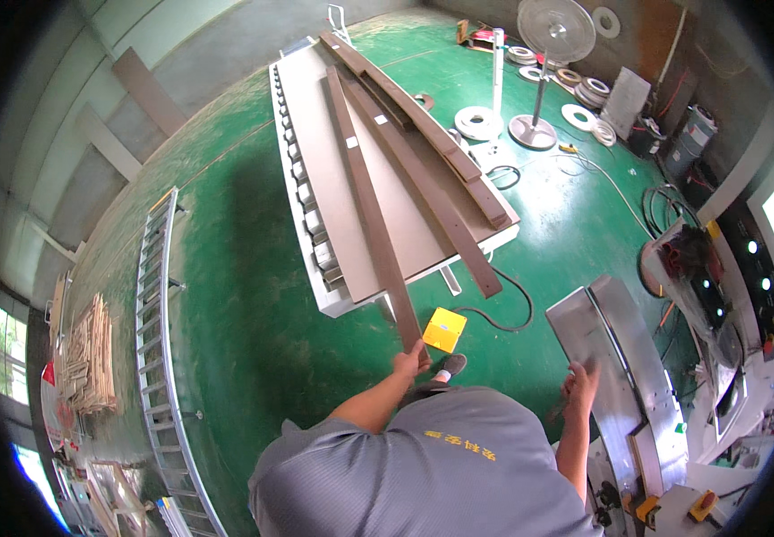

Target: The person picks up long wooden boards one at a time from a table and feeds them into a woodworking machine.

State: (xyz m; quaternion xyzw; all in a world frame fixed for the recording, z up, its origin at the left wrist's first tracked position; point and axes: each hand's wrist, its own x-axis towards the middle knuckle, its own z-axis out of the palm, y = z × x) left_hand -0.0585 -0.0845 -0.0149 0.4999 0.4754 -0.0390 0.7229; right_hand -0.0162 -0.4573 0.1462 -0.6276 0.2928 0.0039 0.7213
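My left hand (412, 358) is closed around the near end of a long brown board (371, 210) with a small white label. The board's far part rests on a large tan panel (315, 116) lying on a long white table; its near end juts past the table's edge. To the right of it lies a second long brown board (423, 192), also overhanging. More brown strips (459, 161) are stacked along the table's right side. My right hand (581, 387) hangs beside a steel-topped machine (597, 358), fingers loosely apart and nothing visible in them.
A yellow box (444, 329) with a black cable stands on the green floor by my foot. Rollers (302, 192) line the table's left side. Farther left runs a metal roller conveyor (156, 358). A pedestal fan (535, 130) and rolls of edging (478, 123) stand at the back right.
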